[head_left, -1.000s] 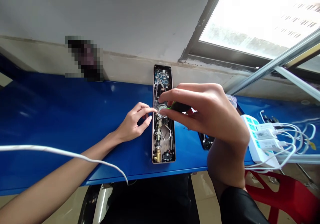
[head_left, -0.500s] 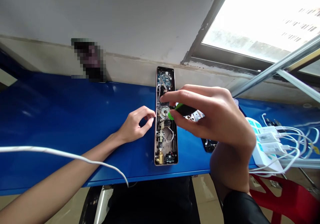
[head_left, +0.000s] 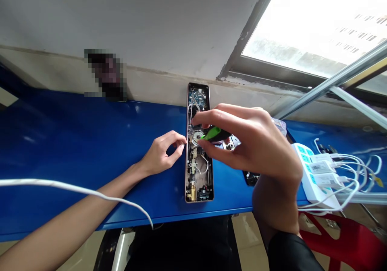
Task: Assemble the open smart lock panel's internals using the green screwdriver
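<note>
A long, narrow open housing [head_left: 186,174], which looks like an electronic door lock body, lies lengthwise on the blue table. A blue circuit board [head_left: 198,98] sits at its far end, a pale round gear [head_left: 197,137] near the middle, and a brass part [head_left: 193,193] at the near end. My right hand [head_left: 250,138] is closed around the green-and-black handle of a screwdriver [head_left: 213,133], whose front end is over the gear. My left hand [head_left: 165,150] is at the housing's left edge, thumb and finger pinched; what they hold, if anything, cannot be made out.
At the right stands a white power strip [head_left: 313,178] with several plugged-in chargers and tangled white cables. Partly hidden metal parts [head_left: 231,143] lie behind my right hand. A white cable [head_left: 75,187] crosses above my left forearm. Behind the table is a wall [head_left: 151,29].
The screwdriver handle has tilted flatter, and more of its green part shows. My right hand has shifted slightly left. My left hand stays at the housing's edge.
</note>
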Tool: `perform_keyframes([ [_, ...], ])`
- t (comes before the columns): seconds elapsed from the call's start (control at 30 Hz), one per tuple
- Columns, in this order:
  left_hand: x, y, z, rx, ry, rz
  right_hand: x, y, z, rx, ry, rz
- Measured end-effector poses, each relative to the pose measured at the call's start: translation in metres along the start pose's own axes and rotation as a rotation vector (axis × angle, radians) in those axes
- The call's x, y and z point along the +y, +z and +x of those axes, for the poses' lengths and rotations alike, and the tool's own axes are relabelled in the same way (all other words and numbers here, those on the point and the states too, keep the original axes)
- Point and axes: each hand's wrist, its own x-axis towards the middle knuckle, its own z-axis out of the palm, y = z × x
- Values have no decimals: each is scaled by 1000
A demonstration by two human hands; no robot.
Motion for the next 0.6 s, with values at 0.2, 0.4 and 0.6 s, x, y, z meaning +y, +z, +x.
perform_keyframes([
  [0.2,1,-1,-1,2,13,4,2,-4,-1,8,-25,32],
  [0.4,7,0,-5,-7,49,61,5,-12,-8,122,-12,94],
  [0.6,8,10,-4,59,95,151,12,-16,-10,207,-28,147],
])
